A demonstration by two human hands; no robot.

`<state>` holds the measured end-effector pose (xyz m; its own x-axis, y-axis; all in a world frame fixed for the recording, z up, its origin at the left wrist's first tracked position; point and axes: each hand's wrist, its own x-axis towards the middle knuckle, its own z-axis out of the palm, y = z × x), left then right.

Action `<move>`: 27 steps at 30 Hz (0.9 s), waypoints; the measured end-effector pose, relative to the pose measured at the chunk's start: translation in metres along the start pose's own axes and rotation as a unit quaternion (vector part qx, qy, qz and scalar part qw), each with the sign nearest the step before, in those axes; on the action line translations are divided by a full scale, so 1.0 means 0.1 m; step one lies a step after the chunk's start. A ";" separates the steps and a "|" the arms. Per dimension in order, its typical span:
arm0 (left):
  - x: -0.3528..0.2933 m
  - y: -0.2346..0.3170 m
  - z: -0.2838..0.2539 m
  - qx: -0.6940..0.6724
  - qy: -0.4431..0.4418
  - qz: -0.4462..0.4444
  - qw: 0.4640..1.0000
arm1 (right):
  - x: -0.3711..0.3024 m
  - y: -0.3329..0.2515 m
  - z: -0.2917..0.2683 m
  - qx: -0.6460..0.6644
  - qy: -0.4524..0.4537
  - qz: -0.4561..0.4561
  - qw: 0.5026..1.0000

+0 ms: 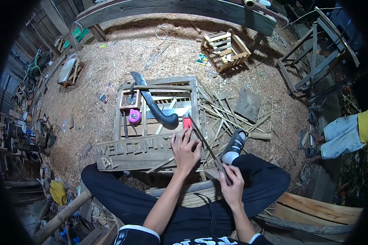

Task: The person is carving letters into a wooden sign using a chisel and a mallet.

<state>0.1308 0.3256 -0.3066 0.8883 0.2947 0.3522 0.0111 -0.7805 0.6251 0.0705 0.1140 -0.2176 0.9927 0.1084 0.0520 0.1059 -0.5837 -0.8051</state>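
Note:
My left hand (186, 149) rests palm down, fingers spread, on the right end of a weathered wooden sign board (131, 153) with raised letters. My right hand (231, 185) grips the near end of a thin bamboo strip (202, 139), which slants up and left to a small red object (187, 121) on the wooden frame (194, 98). A large curved dark blade (153, 104) lies across the frame. A pink round object (134, 116) and a small wooden box (130, 100) sit on its left side.
Sawdust covers the ground. Loose bamboo strips (221, 110) lie right of the frame, a small wooden crate (225, 50) farther back. Another person's leg and foot (335, 141) show at right. Metal frames (315, 61) stand at upper right; planks (319, 208) lie lower right.

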 end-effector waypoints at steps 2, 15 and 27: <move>0.00 0.01 -0.02 0.001 -0.001 0.000 1.000 | -0.11 0.06 -0.04 -0.010 0.000 0.002 1.000; -0.01 0.03 -0.03 0.000 0.000 0.004 1.000 | -0.08 0.03 0.06 -0.028 0.000 -0.004 1.000; -0.01 0.03 -0.03 0.008 0.001 0.012 1.000 | -0.03 -0.09 0.07 0.008 -0.001 0.020 1.000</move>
<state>0.1289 0.3246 -0.3028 0.8878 0.2771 0.3674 -0.0019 -0.7961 0.6051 0.0659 0.1251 -0.2145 0.9961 0.0862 0.0184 0.0648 -0.5749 -0.8156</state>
